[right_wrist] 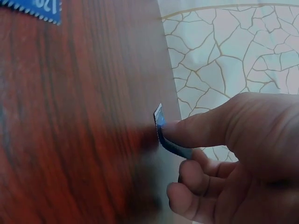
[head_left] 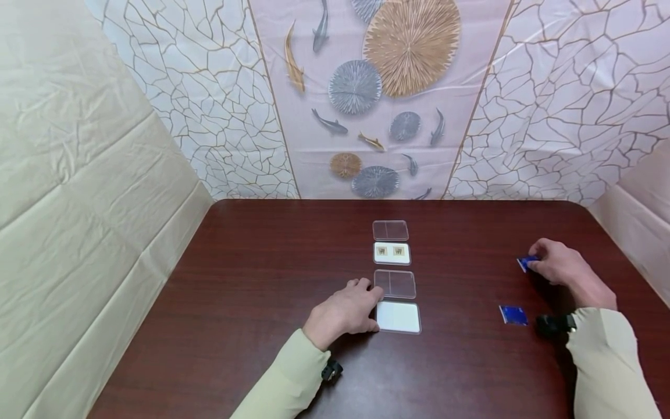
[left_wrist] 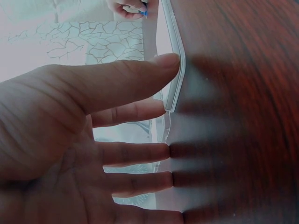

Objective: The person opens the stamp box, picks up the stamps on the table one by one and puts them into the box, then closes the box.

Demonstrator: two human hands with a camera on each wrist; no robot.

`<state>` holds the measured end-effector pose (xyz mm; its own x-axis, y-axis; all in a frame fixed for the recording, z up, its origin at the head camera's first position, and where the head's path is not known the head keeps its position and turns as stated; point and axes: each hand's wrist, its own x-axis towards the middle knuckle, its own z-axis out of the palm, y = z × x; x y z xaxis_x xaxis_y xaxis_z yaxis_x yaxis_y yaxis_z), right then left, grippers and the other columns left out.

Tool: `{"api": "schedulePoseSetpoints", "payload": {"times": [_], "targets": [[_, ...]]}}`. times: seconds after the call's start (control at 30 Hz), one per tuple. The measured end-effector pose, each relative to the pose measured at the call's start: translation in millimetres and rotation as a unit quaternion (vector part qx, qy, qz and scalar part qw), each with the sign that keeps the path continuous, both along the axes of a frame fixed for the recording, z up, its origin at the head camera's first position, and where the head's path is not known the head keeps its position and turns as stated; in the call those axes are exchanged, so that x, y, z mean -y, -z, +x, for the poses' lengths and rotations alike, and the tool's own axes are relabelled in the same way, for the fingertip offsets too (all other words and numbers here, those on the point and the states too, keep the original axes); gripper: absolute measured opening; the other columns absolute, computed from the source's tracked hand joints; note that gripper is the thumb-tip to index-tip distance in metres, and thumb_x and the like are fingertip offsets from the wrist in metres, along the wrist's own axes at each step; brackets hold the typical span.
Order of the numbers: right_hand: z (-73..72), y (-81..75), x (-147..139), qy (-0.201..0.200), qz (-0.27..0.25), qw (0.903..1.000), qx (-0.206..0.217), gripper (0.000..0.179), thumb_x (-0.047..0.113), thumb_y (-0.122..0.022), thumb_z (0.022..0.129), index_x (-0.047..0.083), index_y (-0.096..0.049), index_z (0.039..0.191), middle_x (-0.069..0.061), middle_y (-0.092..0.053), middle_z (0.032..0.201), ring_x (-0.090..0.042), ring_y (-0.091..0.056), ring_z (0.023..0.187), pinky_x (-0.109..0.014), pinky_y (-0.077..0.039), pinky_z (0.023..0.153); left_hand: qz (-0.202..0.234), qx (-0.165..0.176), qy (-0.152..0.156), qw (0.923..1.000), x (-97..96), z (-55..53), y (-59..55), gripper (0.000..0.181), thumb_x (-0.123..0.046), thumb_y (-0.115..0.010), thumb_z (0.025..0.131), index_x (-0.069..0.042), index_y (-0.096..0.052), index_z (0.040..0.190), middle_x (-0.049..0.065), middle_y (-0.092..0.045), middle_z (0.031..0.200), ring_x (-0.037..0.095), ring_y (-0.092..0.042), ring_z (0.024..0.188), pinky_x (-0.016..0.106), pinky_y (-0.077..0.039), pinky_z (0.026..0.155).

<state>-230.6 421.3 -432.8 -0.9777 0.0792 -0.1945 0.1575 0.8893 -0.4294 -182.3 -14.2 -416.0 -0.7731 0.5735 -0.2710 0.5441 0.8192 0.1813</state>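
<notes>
Between thumb and fingers, my right hand [head_left: 562, 269] pinches a blue postage stamp [right_wrist: 160, 122], which bends in the grip. A second blue stamp [head_left: 514, 315] lies on the table nearer to me; its perforated edge and printed number show in the right wrist view. My left hand [head_left: 348, 309] rests at the left side of a shallow clear case with a white insert [head_left: 398, 317]. In the left wrist view the thumb [left_wrist: 166, 61] touches the case's edge, while the other fingers reach down fairly straight toward the tabletop. The case's clear lid [head_left: 400, 284] lies just behind it.
Farther back on the dark wooden table [head_left: 262, 262] lies another white-lined case [head_left: 391, 260] holding two small brownish stamps. Behind that is its clear lid [head_left: 390, 230]. Patterned cloth [head_left: 356, 134] hangs along the table's far edge, with plain cloth [head_left: 63, 203] at the left.
</notes>
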Motion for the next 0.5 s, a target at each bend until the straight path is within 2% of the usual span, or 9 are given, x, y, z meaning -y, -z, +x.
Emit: {"api": "schedulePoseSetpoints", "payload": {"times": [0.23, 0.5], "targets": [[-1.5, -2.8, 1, -0.014, 0.019, 0.9994, -0.024, 0.023, 0.009, -0.06, 0.091, -0.006, -0.053, 0.105, -0.023, -0.059, 0.087, -0.025, -0.055, 0.068, -0.032, -0.045, 0.055, -0.003, -0.004, 0.001, 1.0, 0.6, -0.8, 0.0, 0.038, -0.037, -0.076, 0.086, -0.018, -0.058, 0.113, 0.006, -0.054, 0.12, 0.021, -0.05, 0.105, 0.033, -0.05, 0.075], [-2.4, -10.4, 7, -0.024, 0.036, 0.9975, -0.055, 0.019, 0.01, -0.061, 0.091, -0.003, -0.055, 0.103, -0.026, -0.062, 0.093, -0.034, -0.055, 0.08, -0.044, -0.045, 0.067, -0.001, 0.0, -0.004, 1.0, 1.4, -1.3, 0.3, 0.037, -0.038, -0.075, 0.086, -0.019, -0.058, 0.113, 0.004, -0.054, 0.119, 0.021, -0.05, 0.103, 0.034, -0.049, 0.073]]}}
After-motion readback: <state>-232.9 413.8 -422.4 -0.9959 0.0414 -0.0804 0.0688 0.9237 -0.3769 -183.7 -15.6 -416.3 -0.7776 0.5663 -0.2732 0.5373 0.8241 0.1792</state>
